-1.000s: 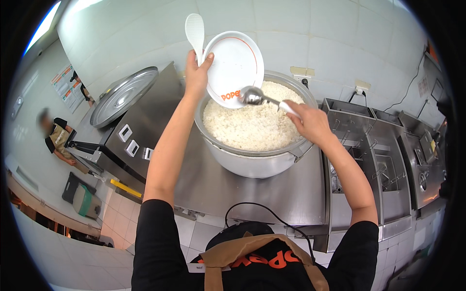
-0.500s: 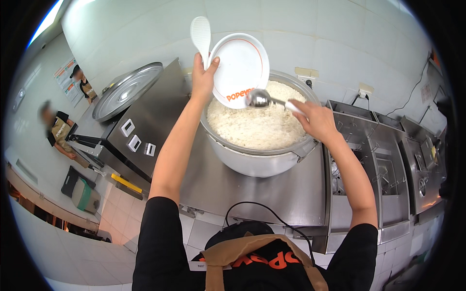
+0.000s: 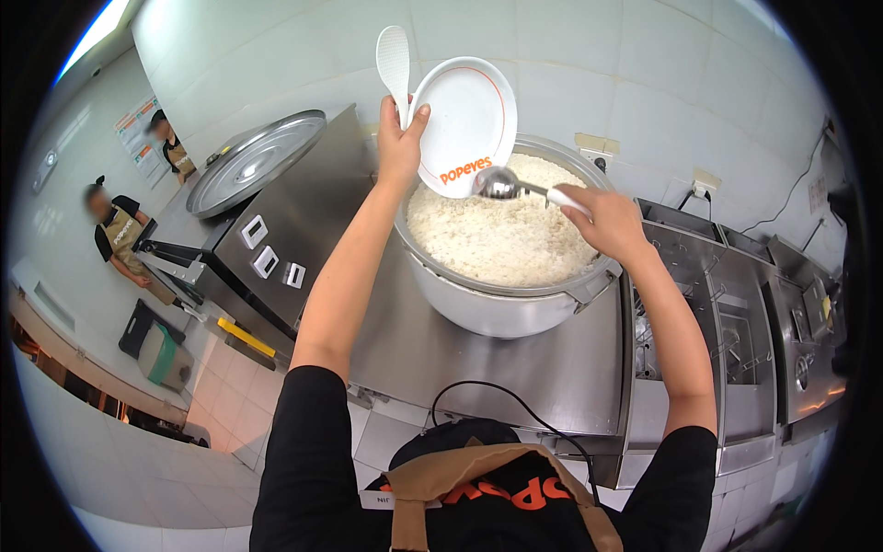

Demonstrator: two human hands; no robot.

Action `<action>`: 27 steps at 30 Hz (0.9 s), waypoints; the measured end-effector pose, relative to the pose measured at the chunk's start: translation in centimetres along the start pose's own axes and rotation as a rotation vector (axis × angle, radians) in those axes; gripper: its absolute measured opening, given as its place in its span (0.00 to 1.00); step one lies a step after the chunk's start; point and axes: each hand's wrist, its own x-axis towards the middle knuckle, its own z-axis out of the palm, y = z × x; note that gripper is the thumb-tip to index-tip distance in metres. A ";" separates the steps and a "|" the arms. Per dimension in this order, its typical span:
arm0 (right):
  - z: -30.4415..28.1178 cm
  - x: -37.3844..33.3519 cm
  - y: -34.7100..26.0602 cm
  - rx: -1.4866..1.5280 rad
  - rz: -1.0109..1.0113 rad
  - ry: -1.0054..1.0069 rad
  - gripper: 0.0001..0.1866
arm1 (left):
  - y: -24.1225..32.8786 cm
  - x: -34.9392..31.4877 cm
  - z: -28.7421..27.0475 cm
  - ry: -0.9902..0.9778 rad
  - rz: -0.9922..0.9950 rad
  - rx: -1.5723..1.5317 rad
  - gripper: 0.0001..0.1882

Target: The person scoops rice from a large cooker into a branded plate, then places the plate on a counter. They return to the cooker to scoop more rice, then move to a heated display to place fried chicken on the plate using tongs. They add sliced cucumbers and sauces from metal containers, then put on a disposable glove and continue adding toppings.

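My left hand [image 3: 401, 143] is closed on a white plate [image 3: 464, 120] with an orange ring and lettering, and on a white rice paddle [image 3: 394, 63] whose blade points up beside it. The plate is tilted over the far left rim of a large metal pot [image 3: 501, 308] filled with cooked white rice [image 3: 510, 230]. In my right hand [image 3: 609, 221] is the white handle of a metal scoop [image 3: 499, 182]. The scoop's round head overlaps the plate's lower edge in view, above the rice; whether they touch, I cannot tell. What the scoop holds is hidden.
The pot stands on a steel counter [image 3: 487, 377]. A large round lid [image 3: 258, 164] leans on the steel cabinet at left. Steel fryer basins [image 3: 745, 340] adjoin at right. Plugged wall sockets [image 3: 704, 184] sit behind. Two people [image 3: 120, 230] stand far left. A black cable [image 3: 524, 400] loops near me.
The view has shifted slightly, so the pot and surroundings sit a little further right. Both hands keep their holds, and the scoop head stays by the plate's lower edge.
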 end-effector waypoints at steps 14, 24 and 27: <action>-1.0 2.2 -1.0 0.501 0.177 0.039 0.20 | -0.4 0.0 -0.1 0.110 -0.094 -0.213 0.17; -2.3 4.1 -3.7 0.730 0.254 -0.308 0.23 | 0.9 -0.1 -0.4 0.033 -0.129 -0.299 0.23; -3.8 4.3 -2.3 0.693 0.356 -0.288 0.20 | 1.5 -0.1 -1.0 0.047 -0.146 -0.279 0.22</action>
